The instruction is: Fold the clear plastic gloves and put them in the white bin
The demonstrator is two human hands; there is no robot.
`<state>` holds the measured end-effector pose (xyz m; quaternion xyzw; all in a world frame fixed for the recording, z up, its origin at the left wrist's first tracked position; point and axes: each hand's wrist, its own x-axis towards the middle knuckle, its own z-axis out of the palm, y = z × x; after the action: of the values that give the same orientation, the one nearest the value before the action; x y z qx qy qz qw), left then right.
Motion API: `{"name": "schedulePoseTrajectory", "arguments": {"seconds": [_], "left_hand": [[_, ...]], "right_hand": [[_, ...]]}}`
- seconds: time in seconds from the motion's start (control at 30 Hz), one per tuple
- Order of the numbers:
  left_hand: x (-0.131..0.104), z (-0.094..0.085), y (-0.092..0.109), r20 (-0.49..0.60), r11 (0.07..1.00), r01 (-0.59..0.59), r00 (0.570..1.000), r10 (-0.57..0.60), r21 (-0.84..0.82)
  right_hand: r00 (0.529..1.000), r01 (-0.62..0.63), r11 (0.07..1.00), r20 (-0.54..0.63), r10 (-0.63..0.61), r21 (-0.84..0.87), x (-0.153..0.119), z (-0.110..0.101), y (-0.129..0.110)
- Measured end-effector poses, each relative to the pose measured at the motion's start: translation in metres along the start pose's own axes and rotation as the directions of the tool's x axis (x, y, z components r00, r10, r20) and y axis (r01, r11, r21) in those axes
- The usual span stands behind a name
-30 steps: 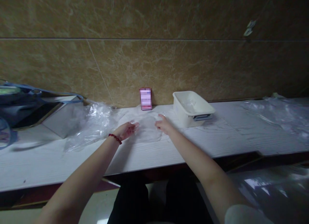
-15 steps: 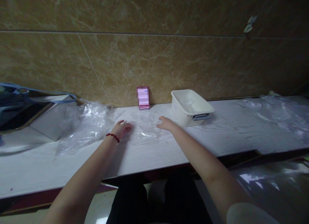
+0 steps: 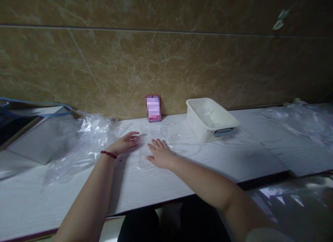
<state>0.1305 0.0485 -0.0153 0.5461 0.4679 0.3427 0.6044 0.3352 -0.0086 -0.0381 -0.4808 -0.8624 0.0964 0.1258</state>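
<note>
A thin clear plastic bag lies flat on the white wood-grain table in front of me. My right hand rests palm down on it with the fingers spread. At the bag's left side is my left hand, fingers apart and nothing seen in them; a red bead bracelet circles that wrist. A cream plastic bin with clear plastic inside stands to the right of my right hand. Behind the bag, a phone with a blurred screen leans on the wall.
Crumpled clear plastic lies left of my left hand, beside a white box with a blue strap. More clear plastic lies at the far right. A tiled wall borders the table's back.
My right hand has moved left and nearer to me, from the bag's right side onto the bag, and its fingers have spread. My left hand has shifted slightly left. The view has shifted a little.
</note>
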Motion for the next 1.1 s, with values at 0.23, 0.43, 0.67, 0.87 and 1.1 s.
{"name": "schedulePoseTrajectory", "arguments": {"seconds": [0.23, 0.43, 0.67, 0.87, 1.1], "left_hand": [[0.008, -0.004, -0.005, -0.028, 0.939, -0.067, 0.996, 0.082, 0.338], [0.016, -0.005, -0.007, -0.229, 0.866, -0.019, 0.961, 0.153, 0.499], [0.022, -0.011, -0.008, -0.587, 0.807, 0.157, 0.765, 0.266, 0.570], [0.015, -0.011, 0.001, -0.489, 0.741, 0.017, 0.761, 0.426, 0.672], [0.006, 0.043, 0.001, -0.106, 0.792, -0.239, 0.929, 0.356, 0.562]], "right_hand": [[0.996, -0.013, 1.000, 0.083, 0.013, 0.002, -0.005, 0.000, 0.002], [0.997, -0.004, 1.000, 0.075, 0.003, 0.014, -0.004, 0.000, 0.002], [0.997, 0.001, 1.000, 0.083, -0.003, 0.029, -0.005, -0.002, 0.002], [0.997, 0.004, 1.000, 0.080, -0.007, 0.029, -0.007, -0.002, 0.002], [0.997, -0.002, 1.000, 0.075, 0.000, 0.023, -0.012, -0.004, -0.001]]}}
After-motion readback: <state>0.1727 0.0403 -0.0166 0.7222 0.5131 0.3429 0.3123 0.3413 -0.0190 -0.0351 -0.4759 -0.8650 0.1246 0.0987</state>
